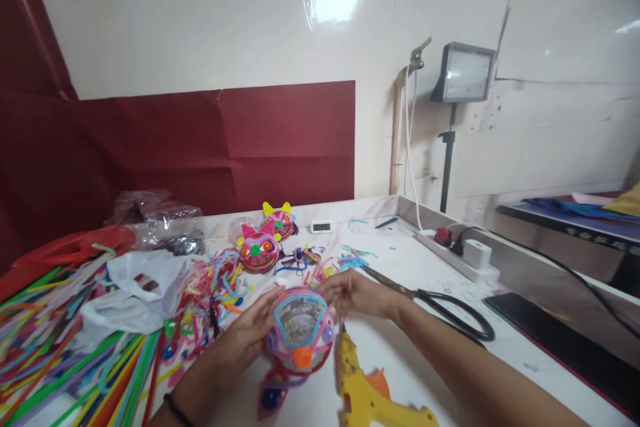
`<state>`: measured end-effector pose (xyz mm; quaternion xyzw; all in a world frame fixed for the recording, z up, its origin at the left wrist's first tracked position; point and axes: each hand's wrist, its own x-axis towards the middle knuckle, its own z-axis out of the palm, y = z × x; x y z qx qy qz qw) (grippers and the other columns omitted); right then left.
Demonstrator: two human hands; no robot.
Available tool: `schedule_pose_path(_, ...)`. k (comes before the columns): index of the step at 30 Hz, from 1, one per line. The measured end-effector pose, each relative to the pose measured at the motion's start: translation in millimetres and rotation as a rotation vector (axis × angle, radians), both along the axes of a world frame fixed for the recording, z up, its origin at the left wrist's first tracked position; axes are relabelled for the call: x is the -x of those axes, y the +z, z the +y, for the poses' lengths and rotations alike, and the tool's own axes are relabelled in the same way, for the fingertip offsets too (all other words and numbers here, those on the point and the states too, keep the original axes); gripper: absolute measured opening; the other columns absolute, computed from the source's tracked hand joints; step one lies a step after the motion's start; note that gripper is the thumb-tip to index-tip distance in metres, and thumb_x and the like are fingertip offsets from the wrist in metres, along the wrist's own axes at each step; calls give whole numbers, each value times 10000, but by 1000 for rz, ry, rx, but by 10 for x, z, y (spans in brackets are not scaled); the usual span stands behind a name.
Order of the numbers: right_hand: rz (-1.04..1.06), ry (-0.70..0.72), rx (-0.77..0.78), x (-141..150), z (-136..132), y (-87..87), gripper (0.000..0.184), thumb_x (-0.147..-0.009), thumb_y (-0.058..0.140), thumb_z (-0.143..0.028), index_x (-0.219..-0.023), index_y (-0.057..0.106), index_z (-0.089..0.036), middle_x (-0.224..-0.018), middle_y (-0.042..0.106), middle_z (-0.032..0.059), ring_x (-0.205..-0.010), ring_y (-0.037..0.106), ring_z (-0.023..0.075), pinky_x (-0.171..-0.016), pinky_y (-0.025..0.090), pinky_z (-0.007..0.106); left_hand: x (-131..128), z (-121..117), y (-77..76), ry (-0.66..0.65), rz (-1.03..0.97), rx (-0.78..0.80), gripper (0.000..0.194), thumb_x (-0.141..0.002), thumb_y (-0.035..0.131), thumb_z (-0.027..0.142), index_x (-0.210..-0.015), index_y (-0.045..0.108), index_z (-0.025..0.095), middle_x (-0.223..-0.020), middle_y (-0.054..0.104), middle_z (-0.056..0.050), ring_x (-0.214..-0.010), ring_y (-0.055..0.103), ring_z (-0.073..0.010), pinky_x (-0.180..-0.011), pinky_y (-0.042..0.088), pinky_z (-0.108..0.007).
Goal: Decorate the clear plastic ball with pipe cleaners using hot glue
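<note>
Between my two hands is a round pink craft ornament [300, 320] with a clear window edged in blue, an orange pom-pom and purple pom-poms. My left hand [253, 323] grips its left rim. My right hand [353, 293] has its fingers curled on the upper right rim. A pink-edged piece with a dark blue pom-pom [273, 397] hangs at the ornament's lower left. Just right of it lies a yellow glue gun [367, 393] with an orange trigger, its nozzle pointing away from me.
Black-handled scissors [425, 300] and a black phone [560, 353] lie at right, near a white power strip [475, 267]. Two finished-looking ornaments [259, 250] stand at the back by a small digital clock [321, 227]. Pipe cleaners [115, 373] and a white plastic bag [140, 287] cover the left.
</note>
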<state>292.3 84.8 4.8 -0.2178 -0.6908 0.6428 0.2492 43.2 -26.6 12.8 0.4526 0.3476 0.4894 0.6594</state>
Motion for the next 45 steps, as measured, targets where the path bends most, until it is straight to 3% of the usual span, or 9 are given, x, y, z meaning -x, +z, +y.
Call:
schedule_pose_path(4, 44, 5, 3, -25, -3, -55, 403, -656, 881, -301, -983, 705, -144, -818, 713, 4, -635, 646, 116, -582, 522, 249, -86, 6, 35, 9, -5, -47, 478, -671, 884, 307, -1117, 730, 232, -1306, 667, -94, -1323, 499, -333, -1114, 370, -412)
schedule_pose_path(7, 73, 5, -12, -62, -17, -47, 213, -803, 772, -174, -990, 675, -142, -839, 690, -17, -647, 641, 104, -601, 542, 250, -125, 16, 36, 32, -18, -42, 483, -675, 883, 308, -1125, 729, 225, -1315, 662, -96, -1335, 488, -332, -1117, 371, -413)
schedule_pose_path(10, 99, -3, -29, -120, -30, -2, 154, -857, 714, -131, -1001, 662, -138, -858, 680, -19, -668, 644, 105, -616, 551, 252, -146, 36, 35, 97, -30, -16, 494, -676, 886, 322, -1132, 722, 227, -1350, 640, -82, -1350, 473, -319, -1107, 386, -395)
schedule_pose_path(15, 147, -31, -38, -246, -50, 85, 187, -837, 731, -126, -1013, 670, -139, -872, 693, -13, -682, 651, 109, -621, 547, 253, -219, 94, 102, 55, -53, -66, 384, -770, 825, 265, -1137, 719, 223, -1304, 670, -85, -1256, 573, -275, -1022, 464, -332)
schedule_pose_path(23, 224, -126, -21, -425, -83, 133, 413, -612, 901, -313, -973, 748, -183, -831, 750, 3, -661, 643, 102, -597, 490, 218, -396, 254, 238, 61, -51, -71, 332, -767, 822, 233, -1081, 740, 166, -1195, 726, -114, -1135, 651, -264, -963, 499, -313)
schedule_pose_path(32, 200, -174, -27, -500, -77, 152, 431, -575, 911, -367, -943, 768, -193, -820, 753, 15, -652, 638, 124, -594, 488, 243, -490, 365, 63, 120, -85, -79, 292, -752, 824, 278, -1001, 762, 141, -1099, 765, -113, -1064, 681, -280, -941, 511, -333)
schedule_pose_path(38, 163, -156, -40, -500, -63, 118, 413, -641, 888, -347, -976, 741, -156, -846, 746, 22, -660, 645, 120, -599, 503, 242, -461, 381, -48, 152, -99, -65, 300, -745, 830, 280, -993, 764, 126, -1068, 774, -116, -1031, 691, -274, -930, 515, -321)
schedule_pose_path(42, 146, -158, -63, -498, -47, 70, 236, -812, 773, -225, -1014, 683, -142, -889, 707, 5, -698, 655, 119, -632, 541, 263, -481, 363, -67, 155, -126, -51, 380, -746, 829, 329, -1044, 745, 108, -1136, 749, -138, -1086, 672, -299, -984, 500, -371)
schedule_pose_path(45, 131, -173, -66, -494, -36, 30, 144, -908, 673, -224, -1024, 652, -141, -900, 679, 1, -718, 654, 124, -652, 559, 284, -497, 344, -66, 174, -144, -36, 338, -804, 780, 307, -1070, 730, 104, -1147, 745, -132, -1086, 675, -288, -1011, 492, -383)
